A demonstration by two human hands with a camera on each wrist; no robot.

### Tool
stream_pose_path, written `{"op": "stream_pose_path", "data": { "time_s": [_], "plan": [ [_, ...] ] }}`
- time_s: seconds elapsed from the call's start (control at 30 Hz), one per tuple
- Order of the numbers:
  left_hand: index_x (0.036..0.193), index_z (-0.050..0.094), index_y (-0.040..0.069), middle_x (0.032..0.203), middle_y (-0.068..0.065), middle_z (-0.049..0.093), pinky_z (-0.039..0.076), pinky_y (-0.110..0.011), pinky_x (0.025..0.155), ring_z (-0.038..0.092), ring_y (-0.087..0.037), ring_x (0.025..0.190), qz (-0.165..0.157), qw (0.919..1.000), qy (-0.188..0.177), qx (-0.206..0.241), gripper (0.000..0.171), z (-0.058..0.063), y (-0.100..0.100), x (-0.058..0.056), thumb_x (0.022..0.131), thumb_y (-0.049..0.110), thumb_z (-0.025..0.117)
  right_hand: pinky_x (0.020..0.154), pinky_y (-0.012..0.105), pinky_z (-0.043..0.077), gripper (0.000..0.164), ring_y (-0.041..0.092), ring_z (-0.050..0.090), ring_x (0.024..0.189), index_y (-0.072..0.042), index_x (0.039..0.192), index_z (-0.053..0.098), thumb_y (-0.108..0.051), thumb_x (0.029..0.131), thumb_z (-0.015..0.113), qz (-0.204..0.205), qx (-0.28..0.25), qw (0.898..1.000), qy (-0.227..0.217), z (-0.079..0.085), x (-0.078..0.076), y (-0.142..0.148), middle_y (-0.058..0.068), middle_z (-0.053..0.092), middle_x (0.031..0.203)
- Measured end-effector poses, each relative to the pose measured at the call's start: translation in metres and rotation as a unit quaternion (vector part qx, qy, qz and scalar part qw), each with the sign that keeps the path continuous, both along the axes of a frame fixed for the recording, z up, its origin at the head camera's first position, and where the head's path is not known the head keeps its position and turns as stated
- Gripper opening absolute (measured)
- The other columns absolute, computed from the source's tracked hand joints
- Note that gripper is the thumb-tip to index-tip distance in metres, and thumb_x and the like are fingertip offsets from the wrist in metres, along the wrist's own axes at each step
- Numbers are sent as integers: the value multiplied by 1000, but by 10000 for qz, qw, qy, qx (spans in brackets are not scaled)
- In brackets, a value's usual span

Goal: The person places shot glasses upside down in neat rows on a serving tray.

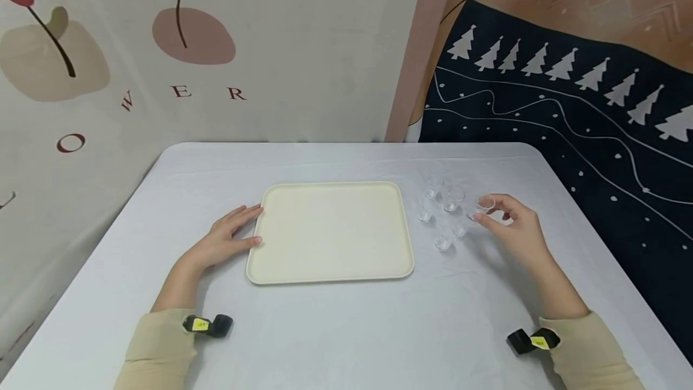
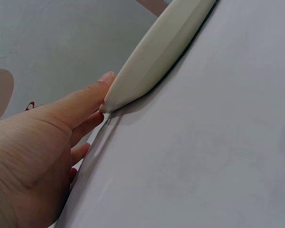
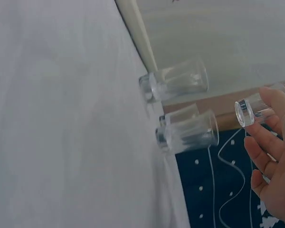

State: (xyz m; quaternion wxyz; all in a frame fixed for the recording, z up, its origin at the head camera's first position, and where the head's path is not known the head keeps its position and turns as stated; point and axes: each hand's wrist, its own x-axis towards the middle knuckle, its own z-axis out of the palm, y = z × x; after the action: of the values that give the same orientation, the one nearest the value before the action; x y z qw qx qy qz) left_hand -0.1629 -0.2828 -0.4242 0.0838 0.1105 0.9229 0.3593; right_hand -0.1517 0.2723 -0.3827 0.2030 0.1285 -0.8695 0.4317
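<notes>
A cream rectangular tray (image 1: 330, 233) lies on the white-covered table. My left hand (image 1: 228, 238) rests at its left edge, thumb and fingertips touching the rim; in the left wrist view the fingers (image 2: 85, 102) lie fairly straight against the tray's side (image 2: 147, 61). To the right of the tray, my right hand (image 1: 514, 227) pinches a clear shot glass (image 1: 485, 203) between thumb and fingers. In the right wrist view that glass (image 3: 247, 111) is raised off the table, its thick base showing. Several like glasses (image 1: 444, 242) stand upright between the tray and this hand.
The table (image 1: 346, 336) has a white cloth with rounded far corners. Behind it hangs a pale printed curtain (image 1: 314, 47); a dark cloth with white trees (image 1: 541, 113) hangs at the right. Small black cameras (image 1: 219, 325) sit on both sleeves.
</notes>
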Motion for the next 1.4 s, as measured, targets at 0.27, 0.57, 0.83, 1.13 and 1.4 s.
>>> {"op": "stream_pose_path", "data": {
  "time_s": [0.27,0.57,0.83,1.13,1.4],
  "plan": [
    [149,36,13,155,-17,24,6,-75,101,7,-45,141,9,10000,84,-19,76,-2,1,-2,86,40,70,74,25,36,30,-1,54,93,-1,109,63,3,82,74,413,-286,9987,8,17,3,-28,9,67,103],
    [149,36,14,155,-19,21,7,-76,99,7,-47,140,16,10000,6,-10,76,-3,3,-2,86,41,70,76,29,38,30,-2,56,92,1,109,62,3,82,73,937,-409,9948,-22,28,1,-65,13,67,103],
    [149,36,14,155,-17,24,7,-75,100,8,-46,140,50,9999,65,-83,77,-3,2,-1,86,42,70,78,37,39,30,11,60,87,-2,113,61,-2,85,72,1441,-352,9885,-305,27,-5,-98,11,67,105],
    [150,35,17,155,-20,19,7,-78,97,7,-49,139,180,9998,-32,-84,78,-2,0,0,85,44,70,71,42,42,32,18,58,80,-4,117,59,-4,87,70,2060,-335,9776,-263,26,-12,-133,4,66,87],
    [150,35,18,156,-20,17,5,-78,97,5,-49,140,237,9997,-63,-94,81,-5,-2,-2,84,48,70,65,30,45,31,18,55,78,-5,117,65,-8,87,72,2121,-442,9756,-343,19,-16,-157,4,62,91]
  ]
}}
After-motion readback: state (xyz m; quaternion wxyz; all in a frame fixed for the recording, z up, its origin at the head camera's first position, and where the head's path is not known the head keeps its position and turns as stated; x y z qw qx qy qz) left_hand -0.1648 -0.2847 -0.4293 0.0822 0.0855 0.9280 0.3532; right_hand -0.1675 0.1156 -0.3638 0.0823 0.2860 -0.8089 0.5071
